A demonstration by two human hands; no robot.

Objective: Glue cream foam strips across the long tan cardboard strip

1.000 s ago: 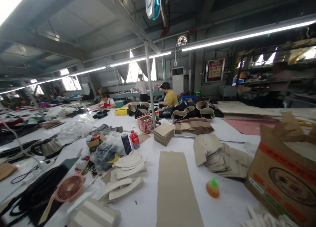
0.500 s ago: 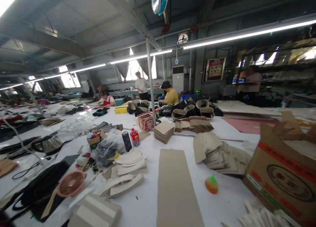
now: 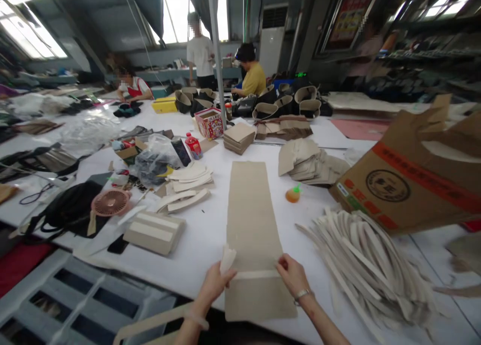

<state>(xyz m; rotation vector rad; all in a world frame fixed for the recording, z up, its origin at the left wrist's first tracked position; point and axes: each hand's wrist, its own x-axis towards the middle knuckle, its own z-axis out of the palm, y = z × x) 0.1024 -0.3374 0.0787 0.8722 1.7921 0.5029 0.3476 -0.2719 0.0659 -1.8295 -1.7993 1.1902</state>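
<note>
A long beige board panel (image 3: 251,210) lies lengthwise in front of me, its near end at the table's front edge. A narrow pale strip (image 3: 259,274) runs across it near that end. My right hand (image 3: 293,276) is closed in a pinch at the strip's right end, by the panel's right edge. At the left end, my left hand (image 3: 218,283) is closed with the thumb near the strip. Folded pale strips (image 3: 228,259) stick up from its grip; how many is hidden.
A heap of loose pale strips (image 3: 368,265) lies right. Beyond are a small orange bottle (image 3: 292,194), stacked beige pieces (image 3: 313,163) and a brown paper bag (image 3: 413,175). A stack of boards (image 3: 155,232) and a pink fan (image 3: 111,202) lie left. Several people work across the table.
My view has tilted down. Both my hands now show at the panel's near end, with a pale strip across it; earlier no hands were in view. The brown bag appears more tilted.
</note>
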